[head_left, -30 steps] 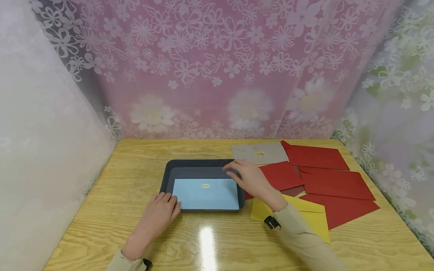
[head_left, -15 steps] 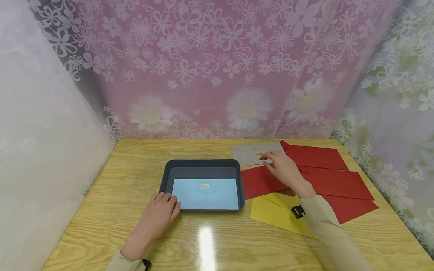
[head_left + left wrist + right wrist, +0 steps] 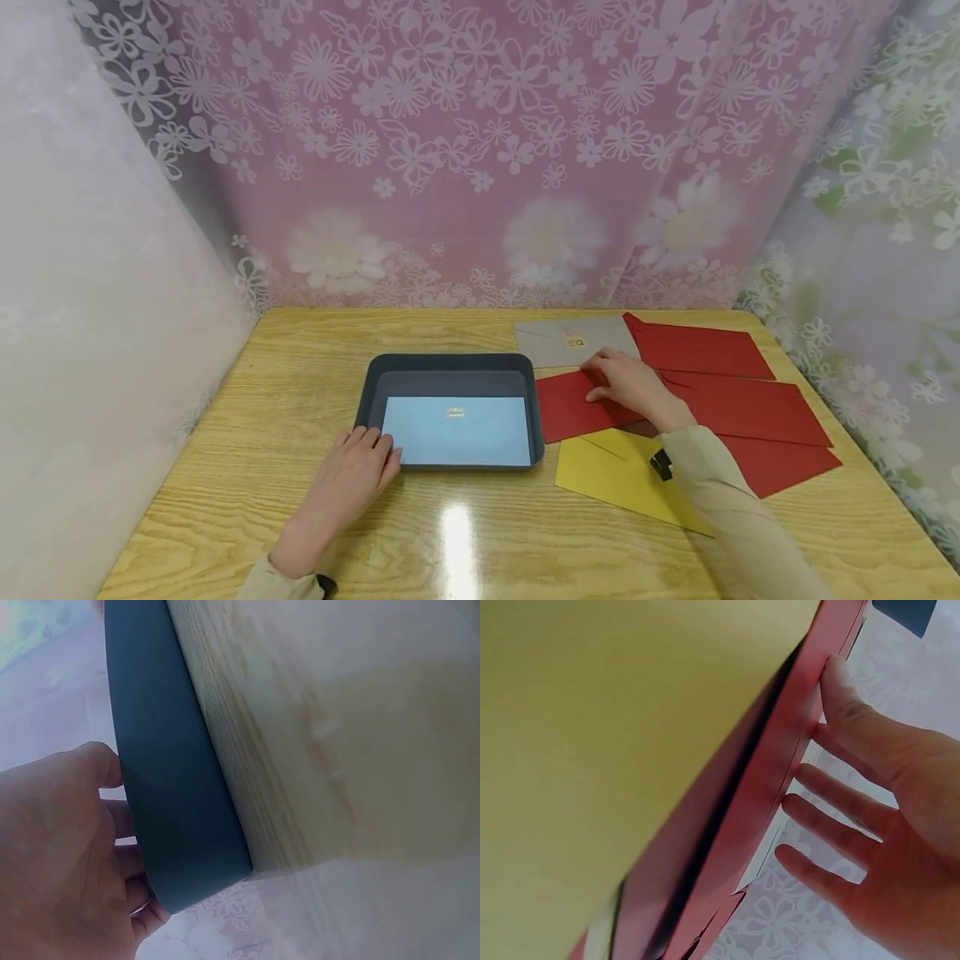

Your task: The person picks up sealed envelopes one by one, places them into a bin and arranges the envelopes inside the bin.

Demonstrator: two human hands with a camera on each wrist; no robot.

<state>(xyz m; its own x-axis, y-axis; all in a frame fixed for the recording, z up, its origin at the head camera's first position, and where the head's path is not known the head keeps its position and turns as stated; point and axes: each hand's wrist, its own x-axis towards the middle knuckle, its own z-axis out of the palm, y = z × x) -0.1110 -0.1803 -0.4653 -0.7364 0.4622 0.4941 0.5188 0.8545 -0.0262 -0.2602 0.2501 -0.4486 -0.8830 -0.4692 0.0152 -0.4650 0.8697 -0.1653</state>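
A dark grey tray (image 3: 450, 362) sits mid-table with a light blue envelope (image 3: 456, 432) lying flat inside, a small gold mark on it. At the tray's front left corner, my left hand (image 3: 348, 475) has its fingers hooked over the rim; their tips are partly hidden behind the wall in the left wrist view. My right hand (image 3: 630, 385) is above a red envelope (image 3: 562, 408) to the right of the tray. Its extended fingertips touch or nearly touch the envelope's surface in the right wrist view, and no grip shows.
A grey envelope (image 3: 551, 342) with a gold mark lies behind the red one. More red envelopes (image 3: 757, 412) overlap at the right. In front, a yellow envelope (image 3: 615, 479) lies partly under my right forearm. Floral cloth (image 3: 480, 167) hangs behind the table.
My right hand has moved from the tray's right side over to the red envelope and lowered towards it. The left hand, tray and blue envelope have stayed put.
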